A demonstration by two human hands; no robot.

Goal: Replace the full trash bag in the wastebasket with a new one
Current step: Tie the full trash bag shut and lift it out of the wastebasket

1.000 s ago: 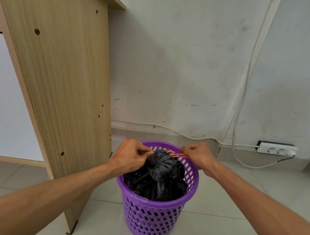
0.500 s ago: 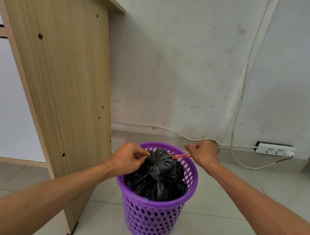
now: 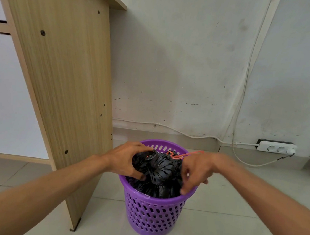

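Head view: the basket (image 3: 154, 215) stands on the floor (image 3: 216, 226), with the tied bag (image 3: 161, 171) inside it, bulging above the rim. My left hand (image 3: 126, 159) curls round the bag's gathered top from the left, I judge to lift it out. My right hand (image 3: 196, 168) is blurred against the bag's right side; I cannot tell its grip. The drawstring (image 3: 184, 154) trails over the far rim.

Both forearms bare, extended forward from the lower corners and converging. Left hand (image 3: 126, 160): palm turned to the right, fingers (image 3: 136, 175) and thumb curled round the bunched neck of the trash bag (image 3: 160, 170). Right hand (image 3: 197, 169): motion-blurred, back uppermost, fingers (image 3: 184, 190) spread and pointing down against the bag's right side. Whether they grip it cannot be determined.
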